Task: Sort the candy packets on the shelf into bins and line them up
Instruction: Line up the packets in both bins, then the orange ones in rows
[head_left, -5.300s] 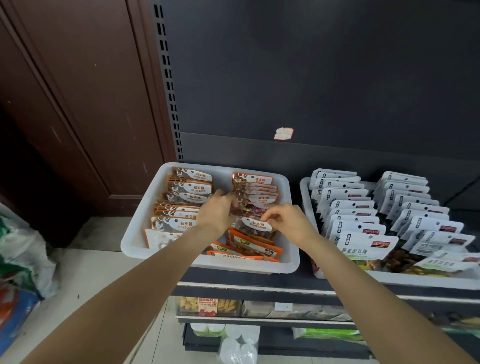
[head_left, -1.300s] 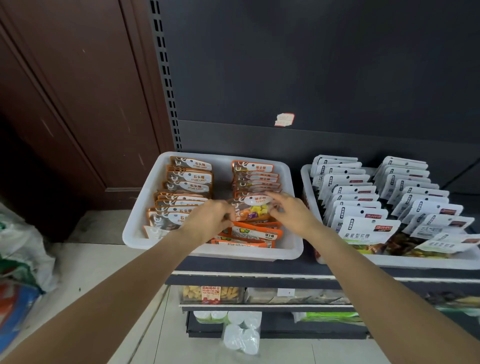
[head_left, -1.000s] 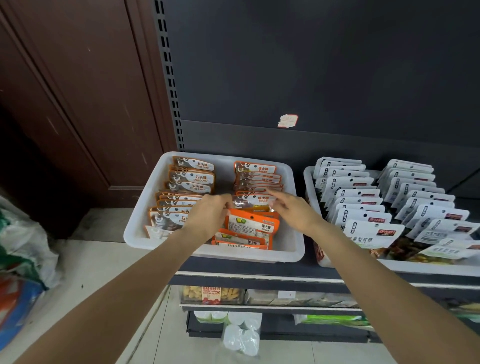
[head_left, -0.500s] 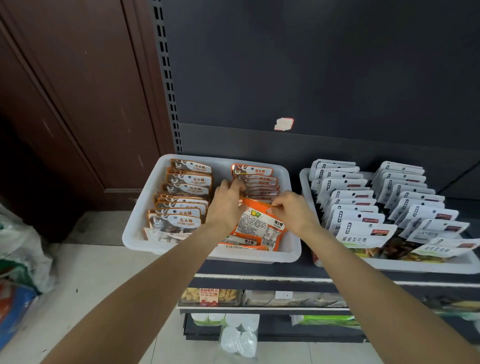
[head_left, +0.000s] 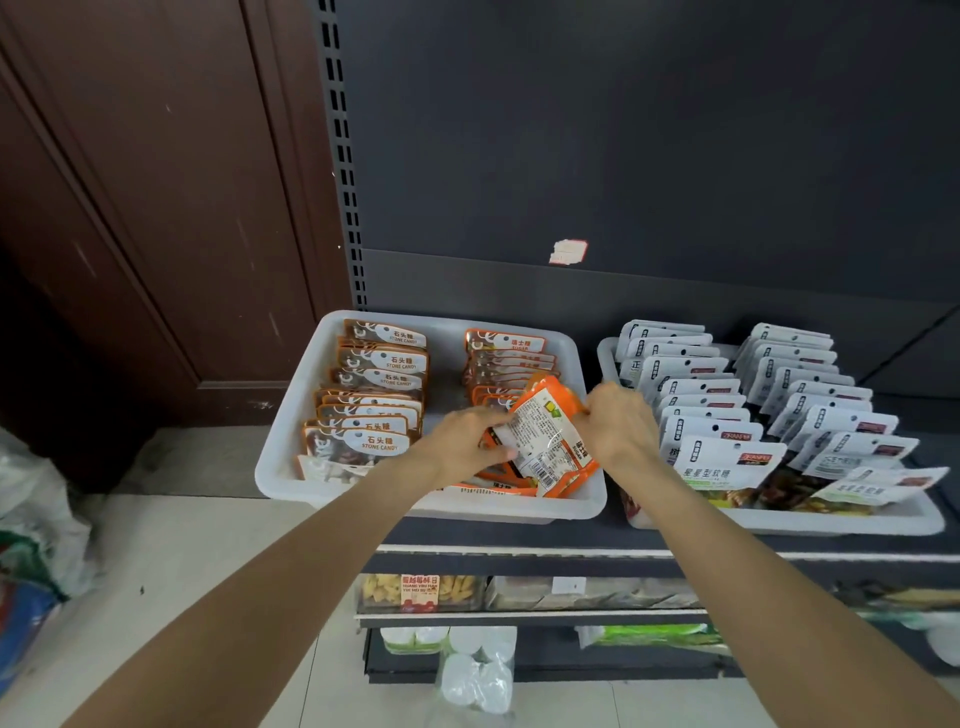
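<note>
Mostly sorted already. On the shelf (head_left: 519, 543), right bin (head_left: 779, 519) filled with two neat rows of white packets (head_left: 727, 460). Left bin (head_left: 291, 415) with a tidy brown row (head_left: 374, 395) and an orange row (head_left: 506, 364) lined up only at the back; near end still a loose pile. Orange packet (head_left: 550, 441) raised back-side-up over that pile, pinched at its top by right hand (head_left: 618, 423), gripped low on its left edge by left hand (head_left: 467, 441). Left to do, likely: standing it and the flat ones underneath. Little room there: bin's front wall close, right wall just beside; open gap between the two rows.
</note>
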